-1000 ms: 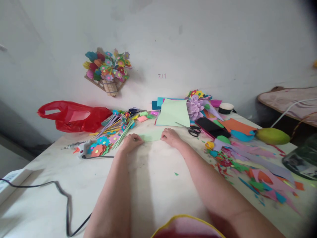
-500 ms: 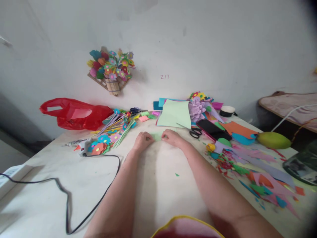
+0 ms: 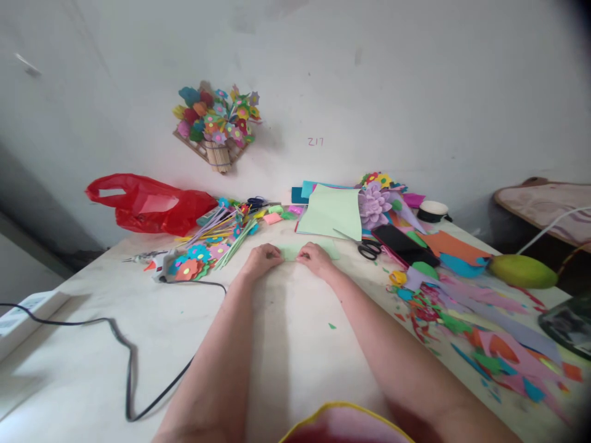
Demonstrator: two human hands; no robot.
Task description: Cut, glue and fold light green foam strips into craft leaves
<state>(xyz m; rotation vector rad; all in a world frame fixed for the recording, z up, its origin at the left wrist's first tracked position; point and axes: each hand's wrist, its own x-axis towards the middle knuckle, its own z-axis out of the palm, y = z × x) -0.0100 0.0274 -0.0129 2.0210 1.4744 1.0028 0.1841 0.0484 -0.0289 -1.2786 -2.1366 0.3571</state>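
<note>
A pale green strip of paper or foam sheet (image 3: 289, 251) lies on the white table in front of me, partly covered by my fingers. My left hand (image 3: 262, 258) pinches its left end. Closer to the middle, my right hand (image 3: 316, 258) has its fingers closed on the strip, and part of the strip shows beyond them to the right. Behind the hands rests a large light green sheet (image 3: 333, 212) on top of other coloured sheets. Black-handled scissors (image 3: 369, 248) lie to the right, their blades over that sheet's lower edge.
Left: a glue gun (image 3: 162, 266) with its black cord (image 3: 132, 369), foam flowers (image 3: 199, 252), and a red plastic bag (image 3: 157, 206). Right: a phone (image 3: 401, 245), a green mango-like fruit (image 3: 522, 271), coloured scraps (image 3: 489, 344), and a glass jar (image 3: 567, 323).
My right hand has shifted left along the strip, closer to my left hand, so more of the strip shows to its right. The whole view has swung slightly left.
</note>
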